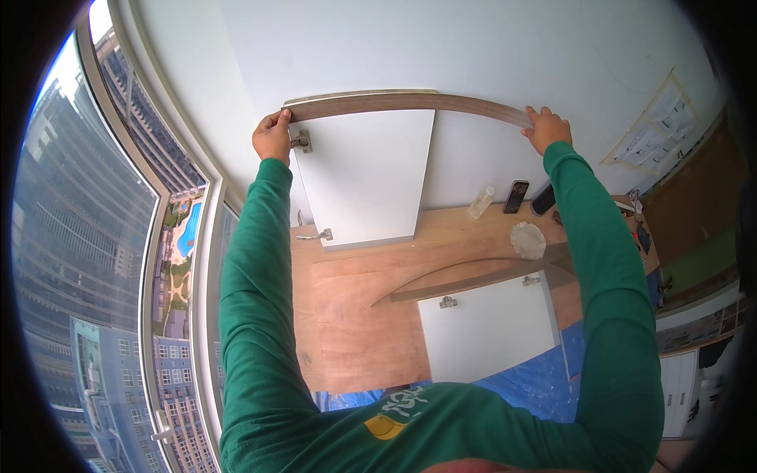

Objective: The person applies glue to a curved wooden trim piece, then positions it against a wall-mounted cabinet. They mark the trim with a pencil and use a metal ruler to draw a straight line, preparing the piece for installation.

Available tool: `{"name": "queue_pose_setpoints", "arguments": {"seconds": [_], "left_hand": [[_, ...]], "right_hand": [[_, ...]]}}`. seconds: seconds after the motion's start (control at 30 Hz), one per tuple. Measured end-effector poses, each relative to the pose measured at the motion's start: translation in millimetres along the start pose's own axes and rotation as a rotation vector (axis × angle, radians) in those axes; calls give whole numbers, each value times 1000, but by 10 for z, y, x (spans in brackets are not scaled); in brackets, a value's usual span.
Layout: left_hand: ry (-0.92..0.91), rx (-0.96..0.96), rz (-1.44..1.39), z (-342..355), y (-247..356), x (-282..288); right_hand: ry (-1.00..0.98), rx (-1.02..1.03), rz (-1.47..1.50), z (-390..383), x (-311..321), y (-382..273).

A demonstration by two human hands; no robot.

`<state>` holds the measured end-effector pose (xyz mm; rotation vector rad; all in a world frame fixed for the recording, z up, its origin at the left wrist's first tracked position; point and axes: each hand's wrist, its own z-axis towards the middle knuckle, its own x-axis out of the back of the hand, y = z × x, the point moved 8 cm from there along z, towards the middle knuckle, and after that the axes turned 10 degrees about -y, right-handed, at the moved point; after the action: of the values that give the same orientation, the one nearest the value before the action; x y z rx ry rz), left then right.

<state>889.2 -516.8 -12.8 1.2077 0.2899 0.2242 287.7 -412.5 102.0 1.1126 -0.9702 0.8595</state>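
Observation:
Both of my arms reach forward, holding a long brown wood-grain edging strip (473, 105) across the top edge of an upright white cabinet door (367, 173). My left hand (273, 140) is closed on the strip's left end, at the door's upper left corner. Out past the door's right side, my right hand (550, 130) pinches the other end, so that part of the strip hangs free and bows downward. A metal hinge (303, 142) sits just below my left hand. Another hinge (326, 234) is near the door's bottom. The door stands on a wooden worktop (347, 315) against the wall.
Nearer me lies a second white door (489, 327) with hinges, beside loose brown strips (465, 281). A clear bottle (480, 202), a phone (516, 197), a dark cylinder (541, 202) and a whitish round object (527, 240) stand behind. A window (151, 276) borders the left; blue sheeting (544, 384) lies below.

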Motion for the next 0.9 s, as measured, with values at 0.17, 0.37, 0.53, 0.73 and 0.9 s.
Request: {"name": "queue_pose_setpoints", "arguments": {"seconds": [0.17,0.37,0.53,0.73,0.9], "left_hand": [[0,-4,29,2,27,-11],[3,3,38,4,17,-17],[34,-10,89,-7,36,-9],[37,-24,77,3,16,-30],[50,-19,75,-29,24,-16]], "right_hand": [[5,-7,-14,26,-16,-15],[27,-17,-8,41,-14,-40],[36,-17,-83,74,23,-163],[90,37,4,209,-45,-330],[84,142,97,220,-8,-702]]}}
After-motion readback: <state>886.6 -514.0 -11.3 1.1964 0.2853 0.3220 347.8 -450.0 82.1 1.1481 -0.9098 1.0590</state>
